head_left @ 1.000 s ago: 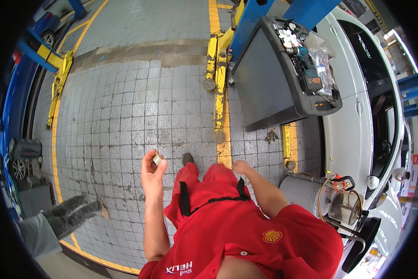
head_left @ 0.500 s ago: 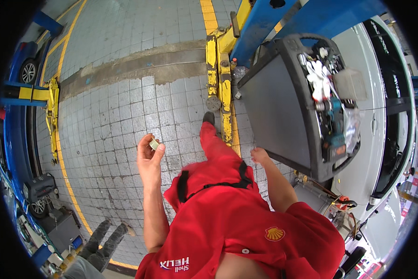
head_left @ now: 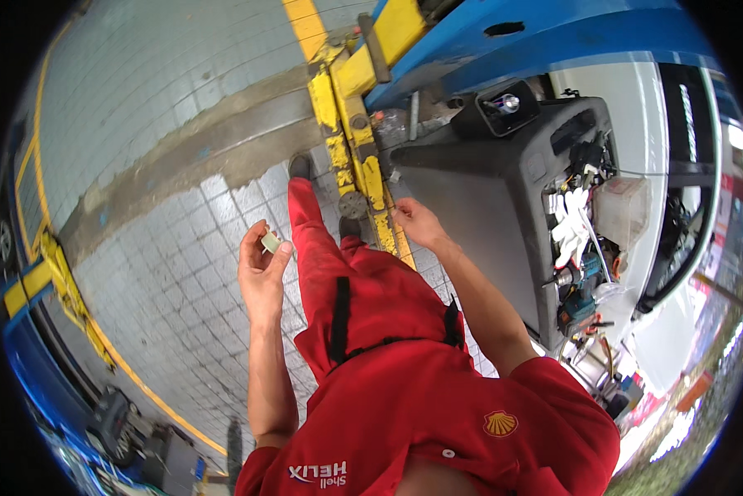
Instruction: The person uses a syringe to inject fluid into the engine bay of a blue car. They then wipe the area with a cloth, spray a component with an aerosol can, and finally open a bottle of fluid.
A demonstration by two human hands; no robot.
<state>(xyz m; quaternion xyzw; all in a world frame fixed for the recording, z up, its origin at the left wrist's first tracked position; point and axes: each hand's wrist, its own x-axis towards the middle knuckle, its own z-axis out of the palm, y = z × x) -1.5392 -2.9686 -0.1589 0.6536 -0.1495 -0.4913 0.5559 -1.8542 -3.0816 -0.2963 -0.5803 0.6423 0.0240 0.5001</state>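
My left hand [head_left: 262,269] is raised over the tiled floor, its fingers and thumb closed round a small pale green, cap-like piece [head_left: 271,241]. Its exact kind does not show. To the right, my right hand [head_left: 417,223] hangs over the dark side of a tool cart [head_left: 479,198], close to the yellow lift arm [head_left: 380,202]. The fingers there are curled in, and whatever they may hold is hidden. On the cart's top lie white gloves [head_left: 571,223] and a teal cordless power tool [head_left: 578,302], out of reach of both hands.
A blue lift post [head_left: 545,37] rises beyond the cart, with a white car [head_left: 648,124] along the right. A clear plastic bin [head_left: 621,207] stands on the cart. At left are another yellow lift arm [head_left: 72,289] and a blue car [head_left: 45,380].
I have stepped forward and the view has turned. My right hand has swung forward and left, toward the yellow lift arm. The pale piece stays in my left hand.
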